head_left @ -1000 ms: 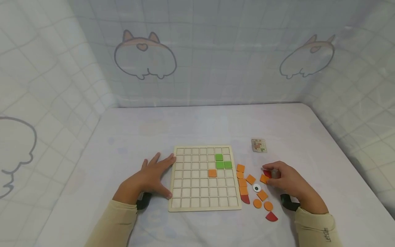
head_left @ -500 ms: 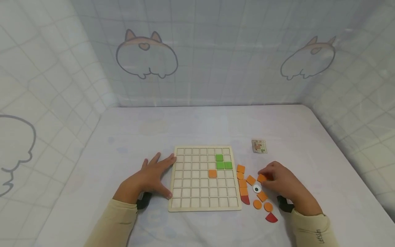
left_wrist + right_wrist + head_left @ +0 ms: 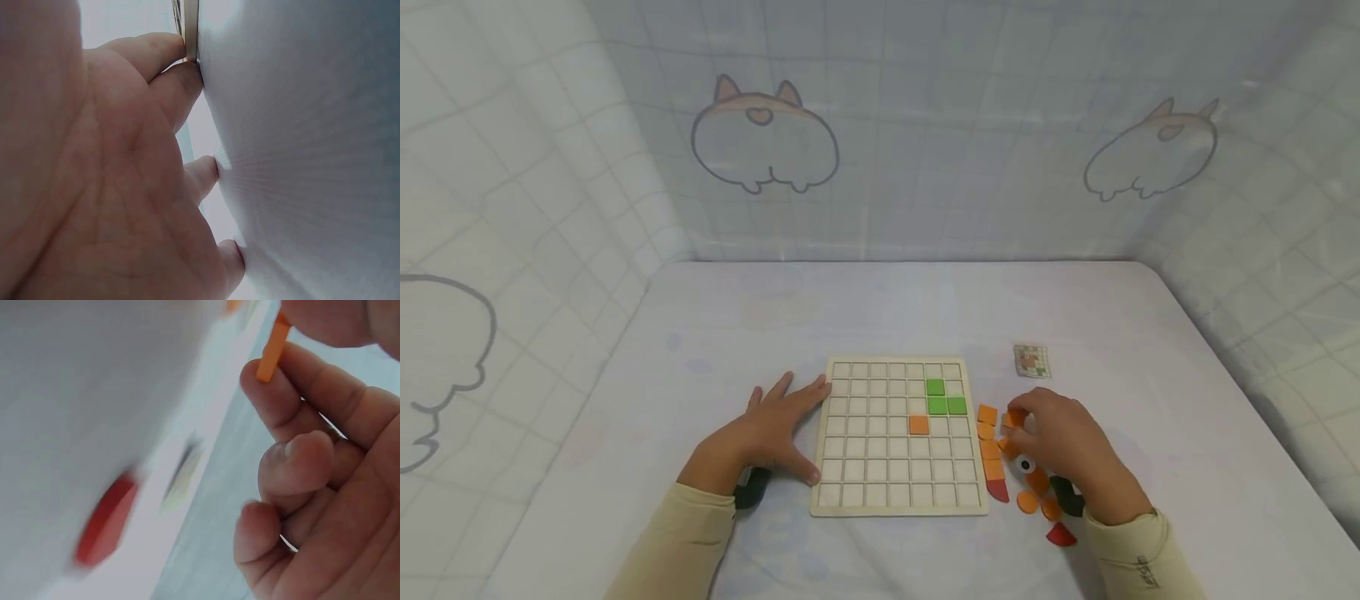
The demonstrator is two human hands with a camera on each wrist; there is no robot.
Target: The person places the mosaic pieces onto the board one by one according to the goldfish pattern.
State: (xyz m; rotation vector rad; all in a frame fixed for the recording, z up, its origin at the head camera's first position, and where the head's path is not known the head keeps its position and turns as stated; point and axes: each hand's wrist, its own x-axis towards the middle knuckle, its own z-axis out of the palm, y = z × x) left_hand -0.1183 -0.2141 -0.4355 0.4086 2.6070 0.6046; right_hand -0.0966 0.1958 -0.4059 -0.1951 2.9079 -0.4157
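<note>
A pale gridded board lies on the table, bearing three green square tiles and one orange square tile. My left hand is spread at the board's left side, thumb and index finger touching its edge; in the left wrist view the other fingertips meet the tabletop. Thumb and fingers of my right hand pinch an orange tile, seen edge-on in the right wrist view. That hand hovers over the loose pieces right of the board and hides some of them.
Along the board's right edge run orange pieces and a red quarter-circle. Nearby lie an eye disc, orange circles and another red quarter-circle. A small pattern card lies further back. A curtain stands behind.
My right hand has moved left toward the board, carrying the orange tile away from where a red piece lay. The left hand stays in place at the board's edge.
</note>
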